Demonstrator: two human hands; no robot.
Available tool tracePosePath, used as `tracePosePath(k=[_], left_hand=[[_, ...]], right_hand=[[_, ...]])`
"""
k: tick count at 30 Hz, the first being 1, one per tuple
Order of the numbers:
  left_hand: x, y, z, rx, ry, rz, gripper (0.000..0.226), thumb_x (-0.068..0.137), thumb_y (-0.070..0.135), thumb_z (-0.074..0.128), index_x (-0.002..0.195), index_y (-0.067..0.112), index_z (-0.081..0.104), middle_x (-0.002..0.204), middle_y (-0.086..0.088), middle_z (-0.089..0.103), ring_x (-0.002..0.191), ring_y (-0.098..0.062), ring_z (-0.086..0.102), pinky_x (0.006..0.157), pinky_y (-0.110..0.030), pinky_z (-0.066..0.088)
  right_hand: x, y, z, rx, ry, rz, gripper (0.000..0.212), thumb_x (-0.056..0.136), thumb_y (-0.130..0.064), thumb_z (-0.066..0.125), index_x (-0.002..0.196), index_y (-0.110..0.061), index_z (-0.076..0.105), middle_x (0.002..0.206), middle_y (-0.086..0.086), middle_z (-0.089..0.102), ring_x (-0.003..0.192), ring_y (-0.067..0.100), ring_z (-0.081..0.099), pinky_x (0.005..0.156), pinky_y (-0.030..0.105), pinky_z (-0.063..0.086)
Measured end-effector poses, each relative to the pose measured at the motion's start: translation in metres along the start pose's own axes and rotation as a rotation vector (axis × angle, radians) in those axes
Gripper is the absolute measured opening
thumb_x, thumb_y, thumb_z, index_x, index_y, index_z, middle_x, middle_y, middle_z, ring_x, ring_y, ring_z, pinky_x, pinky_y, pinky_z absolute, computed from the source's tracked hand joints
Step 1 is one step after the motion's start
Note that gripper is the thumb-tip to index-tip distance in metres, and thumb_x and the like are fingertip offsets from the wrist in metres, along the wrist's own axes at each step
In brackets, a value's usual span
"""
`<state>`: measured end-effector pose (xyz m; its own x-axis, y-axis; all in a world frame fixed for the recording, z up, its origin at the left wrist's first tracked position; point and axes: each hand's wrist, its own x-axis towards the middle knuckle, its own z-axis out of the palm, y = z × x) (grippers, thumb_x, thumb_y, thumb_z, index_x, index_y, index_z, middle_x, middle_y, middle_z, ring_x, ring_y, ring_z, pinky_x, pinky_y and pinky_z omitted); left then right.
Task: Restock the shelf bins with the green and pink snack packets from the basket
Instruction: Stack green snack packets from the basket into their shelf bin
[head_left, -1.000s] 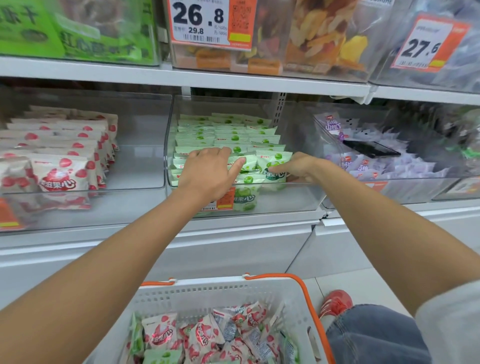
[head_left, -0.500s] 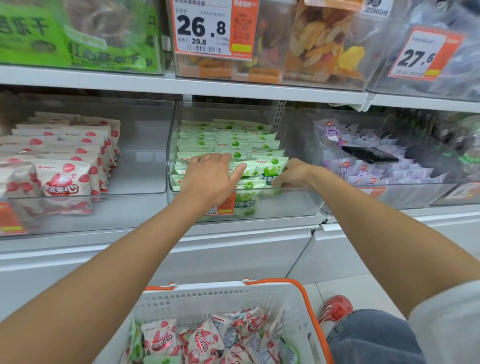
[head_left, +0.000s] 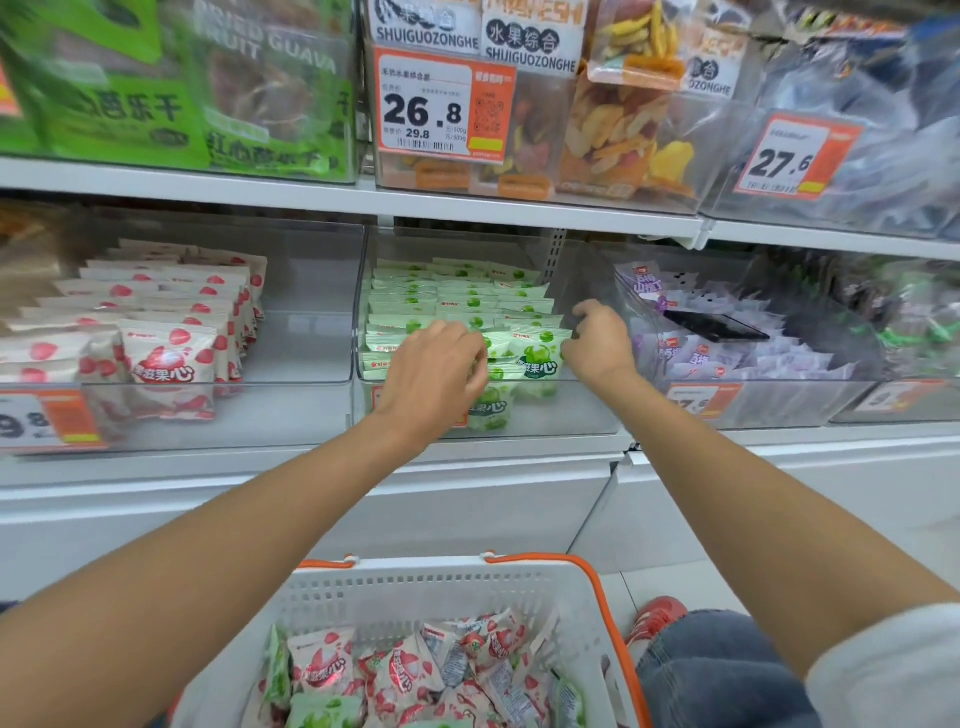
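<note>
Both hands are inside the middle bin (head_left: 587, 410). The left hand (head_left: 434, 369) has its fingers curled down over the front green packets (head_left: 535, 356) and seems to grip them. The right hand (head_left: 597, 343) is curled at the right edge of the same row, but whether it pinches a packet I cannot tell. This bin looks about half filled, and so does the left bin (head_left: 301, 353) with the pink packets (head_left: 171, 358). The basket (head_left: 441, 587) below holds many pink ones and a few green, so I think much work is left.

Bright, even overhead light; soft shadows; edges blurred and bowed.
</note>
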<state>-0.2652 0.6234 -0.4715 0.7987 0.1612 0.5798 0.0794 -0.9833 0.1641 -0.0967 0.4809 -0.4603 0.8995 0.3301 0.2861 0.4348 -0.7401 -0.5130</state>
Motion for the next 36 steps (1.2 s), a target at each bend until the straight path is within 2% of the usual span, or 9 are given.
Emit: tracePosePath(k=[3,5,9,11,14,20,26,31,36], left_hand=[[-0.036,0.015,-0.005,-0.205,-0.118,-0.103,0.012,0.094,0.022,0.052,0.088,0.018,0.061,0.081,0.006,0.057,0.074,-0.018,0.055,0.060,-0.032,0.039],[-0.070,0.012,0.006,-0.280,-0.358,-0.251,0.008,0.091,0.025,0.054,0.085,0.024,0.060,0.080,0.010,0.056,0.078,-0.018,0.057,0.064,-0.031,0.041],[-0.156,-0.015,0.032,-0.277,-0.891,-0.405,0.014,0.088,0.026,0.056,0.074,0.024,0.059,0.090,0.000,0.065,0.090,-0.022,0.063,0.080,-0.033,0.053],[-0.195,-0.031,0.041,-0.220,-1.016,-0.432,0.022,0.086,0.017,0.052,0.064,0.017,0.054,0.077,-0.006,0.062,0.080,-0.025,0.063,0.071,-0.031,0.049],[-0.227,-0.048,0.050,-0.167,-1.133,-0.474,0.015,0.086,0.019,0.053,0.076,0.015,0.063,0.090,-0.007,0.067,0.084,-0.023,0.064,0.076,-0.034,0.052],[-0.243,-0.066,0.061,-0.230,-1.127,-0.527,0.015,0.086,0.021,0.056,0.077,0.019,0.068,0.089,-0.002,0.069,0.094,-0.024,0.068,0.084,-0.034,0.053],[-0.246,-0.069,0.056,-0.248,-1.074,-0.560,0.014,0.092,0.021,0.056,0.094,0.017,0.069,0.108,0.006,0.065,0.099,-0.012,0.057,0.094,-0.033,0.048],[-0.250,-0.070,0.056,-0.266,-1.043,-0.556,0.017,0.094,0.022,0.057,0.108,0.018,0.066,0.116,0.004,0.062,0.107,-0.016,0.057,0.093,-0.030,0.046],[-0.227,-0.066,0.045,-0.340,-0.883,-0.482,0.074,0.087,0.042,0.069,0.147,0.015,0.037,0.149,-0.003,0.043,0.132,-0.021,0.046,0.107,-0.037,0.040]], right_hand=[[-0.052,-0.013,-0.002,0.146,0.106,-0.128,0.016,0.082,-0.006,0.058,0.095,-0.014,0.061,0.087,0.001,0.059,0.077,0.017,0.055,0.070,0.030,0.044],[-0.093,-0.012,0.012,0.181,0.056,-0.185,0.010,0.080,-0.007,0.059,0.084,-0.015,0.061,0.076,-0.001,0.058,0.071,0.018,0.054,0.065,0.030,0.042],[-0.173,0.027,0.071,0.116,-0.456,-0.135,0.012,0.082,-0.007,0.057,0.076,-0.015,0.063,0.075,0.002,0.063,0.075,0.022,0.060,0.070,0.030,0.047],[-0.208,0.054,0.105,-0.065,-0.748,-0.119,0.014,0.085,-0.007,0.055,0.089,-0.013,0.068,0.102,0.008,0.069,0.094,0.023,0.064,0.077,0.027,0.048],[-0.241,0.082,0.145,-0.332,-0.968,-0.139,0.030,0.088,-0.005,0.053,0.115,-0.009,0.064,0.124,0.007,0.062,0.109,0.025,0.059,0.090,0.033,0.050],[-0.239,0.095,0.175,-0.633,-0.917,-0.217,0.030,0.089,-0.008,0.056,0.119,-0.008,0.056,0.116,0.008,0.062,0.108,0.026,0.060,0.091,0.035,0.047],[-0.244,0.115,0.194,-0.796,-0.852,-0.221,0.026,0.090,-0.004,0.053,0.113,-0.011,0.063,0.111,0.005,0.064,0.107,0.022,0.059,0.095,0.033,0.045],[-0.238,0.094,0.195,-0.526,-0.960,-0.171,0.017,0.093,-0.009,0.050,0.097,-0.011,0.066,0.098,0.005,0.066,0.088,0.020,0.060,0.083,0.031,0.049],[-0.213,0.009,0.153,-0.267,-0.950,-0.448,0.017,0.096,-0.016,0.049,0.091,-0.016,0.065,0.089,0.001,0.063,0.077,0.017,0.052,0.072,0.027,0.039]])
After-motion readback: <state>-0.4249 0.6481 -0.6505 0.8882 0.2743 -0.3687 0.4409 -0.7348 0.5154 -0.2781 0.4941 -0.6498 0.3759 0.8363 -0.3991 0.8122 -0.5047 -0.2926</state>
